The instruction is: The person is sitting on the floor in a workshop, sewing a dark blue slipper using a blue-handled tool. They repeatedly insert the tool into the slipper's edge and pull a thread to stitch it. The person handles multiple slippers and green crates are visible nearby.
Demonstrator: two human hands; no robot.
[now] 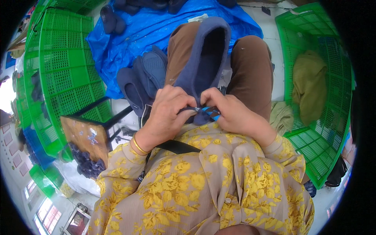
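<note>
1. Navy fabric covers the slipper [192, 72], which rests over the lap by the left knee [181, 45], its opening turned upward and its closed toe toward the body.
2. Left hand [167, 111]: at the toe, on the slipper's left; thumb and forefinger are pinched together, the other fingers curled. What lies inside the pinch is too small to tell.
3. Right hand [235, 113]: at the toe, on the slipper's right, its fingers bent around a blue item [210, 114] whose kind is mostly hidden. Its fingertips nearly meet those of the left hand.
4. Just below the slipper's toe, between both hands, sits a dark blue scrap [201, 118]. Whether it is joined to the toe cannot be told.
5. Right knee [252, 72]: right of the slipper.
6. Other slippers [133, 88] lie just left of the slipper.
7. Blue tarp [105, 55]: beyond the slipper and to its left.
8. Stool [80, 133]: left of the slipper and nearer the body, dark pieces [84, 160] heaped at its edge.
9. Green crates stand well apart from the slipper: one left [70, 58], one right [315, 152] with olive cloth [309, 86].
</note>
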